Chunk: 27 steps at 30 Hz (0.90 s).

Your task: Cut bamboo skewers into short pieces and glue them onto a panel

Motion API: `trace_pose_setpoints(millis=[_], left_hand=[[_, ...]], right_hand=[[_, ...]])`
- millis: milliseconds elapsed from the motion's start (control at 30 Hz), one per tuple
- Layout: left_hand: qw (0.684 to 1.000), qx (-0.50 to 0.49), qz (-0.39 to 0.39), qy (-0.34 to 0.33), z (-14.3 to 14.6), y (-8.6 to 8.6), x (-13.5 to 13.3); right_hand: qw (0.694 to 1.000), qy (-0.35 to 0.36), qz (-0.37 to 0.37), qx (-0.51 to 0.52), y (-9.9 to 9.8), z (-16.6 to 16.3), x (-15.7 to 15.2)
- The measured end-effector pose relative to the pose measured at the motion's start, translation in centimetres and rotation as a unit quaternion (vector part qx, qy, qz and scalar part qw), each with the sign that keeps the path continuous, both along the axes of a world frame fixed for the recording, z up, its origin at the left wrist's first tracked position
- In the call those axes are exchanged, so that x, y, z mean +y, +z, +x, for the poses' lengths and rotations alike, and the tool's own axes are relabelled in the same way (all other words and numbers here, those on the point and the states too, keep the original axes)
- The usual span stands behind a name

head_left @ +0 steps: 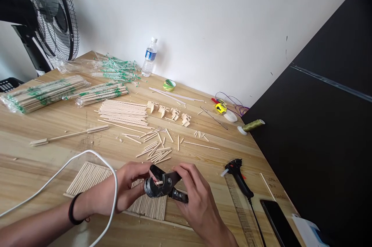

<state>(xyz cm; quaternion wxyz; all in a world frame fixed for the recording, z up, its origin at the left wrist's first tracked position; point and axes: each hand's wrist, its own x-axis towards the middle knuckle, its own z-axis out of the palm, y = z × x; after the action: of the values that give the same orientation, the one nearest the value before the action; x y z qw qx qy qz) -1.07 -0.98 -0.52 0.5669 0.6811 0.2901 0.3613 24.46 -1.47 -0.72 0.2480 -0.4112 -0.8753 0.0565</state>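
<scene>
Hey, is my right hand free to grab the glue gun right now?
Probably not yet: the right hand grips the black pliers. The glue gun lies just beside it, nothing between.

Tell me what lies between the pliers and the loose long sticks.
Head view: short cut sticks lie scattered between the pliers and the long sticks.

Tabletop: pale wood, visible grain, matt. Sticks: raw light wood, unvarnished. Cutter: dark dull metal (handles black, plastic-looking). Cable: smooth white plastic. Bottle: clear plastic. Phone: glossy black face. Glue gun: matt black plastic.
</scene>
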Motion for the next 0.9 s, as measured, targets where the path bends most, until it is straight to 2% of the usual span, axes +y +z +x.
trace_pose_setpoints(millis=[200, 400, 567, 667, 733, 767, 833, 900], left_hand=[[1.000, 0.012, -0.007, -0.016, -0.1, 0.0, -0.2], [0.998, -0.010, -0.068, -0.012, 0.0, -0.2, 0.1], [0.988, -0.032, -0.150, -0.006, 0.7, -1.1, 0.4], [0.982, 0.020, -0.186, 0.010, 0.8, -1.6, 0.4], [0.984, 0.089, -0.146, 0.044, 0.6, -1.7, 0.3], [0.985, 0.119, -0.100, 0.071, 0.5, -1.8, 0.3], [0.981, 0.155, 0.022, 0.118, 0.2, -1.7, 0.1], [0.967, 0.166, 0.142, 0.130, 0.5, -1.4, 0.0]], right_hand=[[0.999, -0.006, 0.018, -0.027, 0.2, 0.0, -0.1], [0.993, -0.027, 0.065, -0.091, 0.3, -0.2, 0.4], [0.988, -0.038, 0.027, -0.144, 0.1, 0.2, 0.8], [0.986, -0.042, -0.025, -0.157, -0.3, 1.4, 0.7], [0.983, -0.045, -0.061, -0.167, -0.4, 2.7, 0.4], [0.980, -0.049, -0.076, -0.175, -0.4, 3.4, 0.2], [0.973, -0.061, -0.109, -0.195, -0.1, 4.6, -0.2], [0.962, -0.073, -0.145, -0.222, 0.4, 5.1, -0.7]])
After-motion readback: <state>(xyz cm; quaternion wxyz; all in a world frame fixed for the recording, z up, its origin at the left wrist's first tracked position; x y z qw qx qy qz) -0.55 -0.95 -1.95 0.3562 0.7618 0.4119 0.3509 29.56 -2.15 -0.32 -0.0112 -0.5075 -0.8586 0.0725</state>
